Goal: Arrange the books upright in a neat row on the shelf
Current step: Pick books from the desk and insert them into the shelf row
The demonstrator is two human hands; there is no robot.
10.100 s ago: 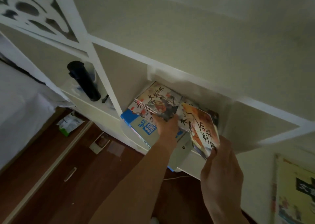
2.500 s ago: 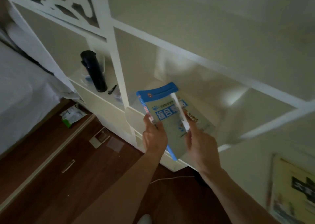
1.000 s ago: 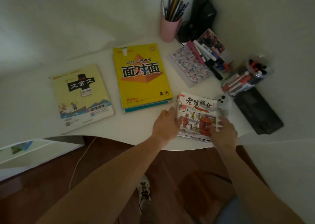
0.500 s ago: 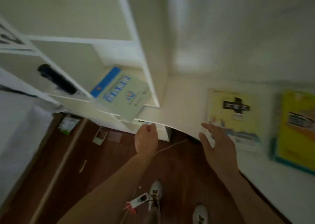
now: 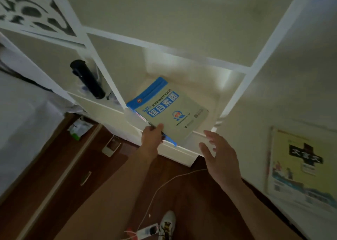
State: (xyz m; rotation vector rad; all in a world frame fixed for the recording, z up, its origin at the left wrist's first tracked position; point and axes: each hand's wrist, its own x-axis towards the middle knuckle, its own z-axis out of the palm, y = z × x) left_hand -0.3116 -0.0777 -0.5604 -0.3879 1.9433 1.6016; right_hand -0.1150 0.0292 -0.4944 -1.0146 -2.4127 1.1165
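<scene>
The left hand (image 5: 152, 137) is pinched shut on the near corner of the blue-and-grey book (image 5: 169, 110), thumb on top of the cover and fingers hidden beneath. The right hand (image 5: 221, 159) hangs open and empty, fingers spread, just to the right of that book and apart from it.

The book is the landmark here. It lies flat, cover up, on the floor of the shelf (image 5: 184, 149), with its near corner sticking out past the shelf's front edge over the wooden floor. So it is in the right compartment but not yet upright.

Risks, as I judge them:

- A one-corner pinch gives poor control. If the left hand lifts or swings the book before the right hand joins, the book may pivot, sag open, or slip down to the wooden floor below it.
- Stood up alone, the book has nothing beside it to lean on; it may topple flat again unless set against the compartment's side wall.
- To the left of the book, beyond the white divider, stands a dark bottle (image 5: 88, 80). A hard knock to the divider could disturb it.
- Right of the book, a yellow book (image 5: 299, 168) lies flat on the bench (image 5: 246, 130), well apart. It apparently still needs shelving, so the row is far from done.
</scene>
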